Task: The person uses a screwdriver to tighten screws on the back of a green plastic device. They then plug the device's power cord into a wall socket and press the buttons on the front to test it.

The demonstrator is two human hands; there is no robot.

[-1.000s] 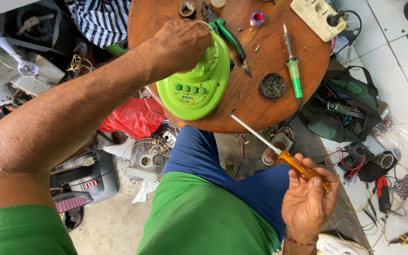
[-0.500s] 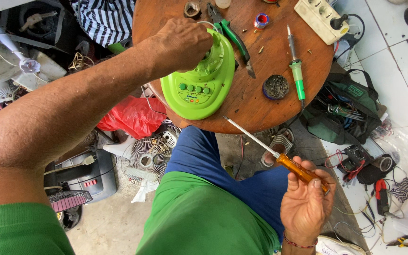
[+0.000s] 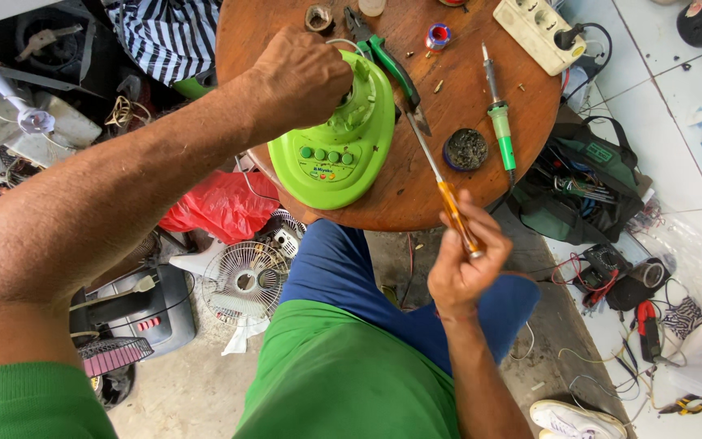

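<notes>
My left hand grips the upper part of a bright green fan base with a row of buttons, lying on a round wooden table. My right hand holds an orange-handled screwdriver near the table's front edge. Its metal shaft points up toward the green-handled pliers beside the fan base.
On the table lie a green soldering iron, a round tin, a solder spool and a white power strip. A tool bag sits at right; a small fan grille and red bag lie below.
My right hand has risen from my lap to the table's edge, swinging the screwdriver tip toward the fan base. My left hand has kept its grip on the base.
</notes>
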